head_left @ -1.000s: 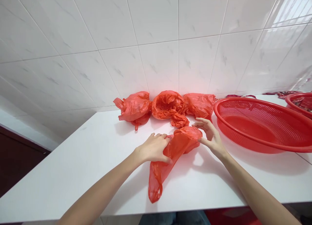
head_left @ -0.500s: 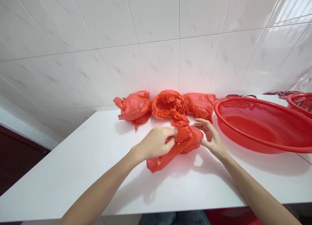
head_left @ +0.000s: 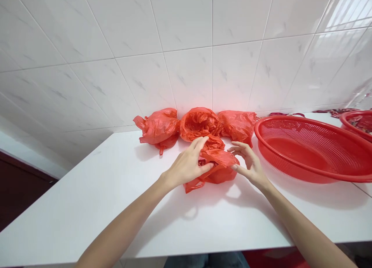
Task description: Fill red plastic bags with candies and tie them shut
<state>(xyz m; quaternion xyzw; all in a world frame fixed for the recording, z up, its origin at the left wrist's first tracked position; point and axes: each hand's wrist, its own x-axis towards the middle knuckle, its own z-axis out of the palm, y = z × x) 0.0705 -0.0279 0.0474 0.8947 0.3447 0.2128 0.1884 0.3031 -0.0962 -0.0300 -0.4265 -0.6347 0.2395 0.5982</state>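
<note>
A crumpled red plastic bag (head_left: 220,175) lies on the white tabletop in front of me, with dark red patterned bits showing in its mouth. My left hand (head_left: 187,163) is at the bag's left side, fingers stretched out and thumb apart, the thumb over the opening. On the other side my right hand (head_left: 250,165) is curved with its fingers spread, thumb tip at the bag's right edge. Neither hand is closed round the plastic. What lies deeper in the bag is hidden.
Against the tiled wall stand a left red bag (head_left: 159,128), an open-mouthed middle red bag (head_left: 200,122) and a right red bag (head_left: 238,124). To the right are a large red plastic basket (head_left: 308,171) and part of a smaller red basket (head_left: 345,122). The white table (head_left: 116,206) has a front edge near me.
My left hand has let go of the bag's rim, its fingers opening and moving slightly up. The bag's left part has drawn in and its top has flattened. My right hand stays nearly in place.
</note>
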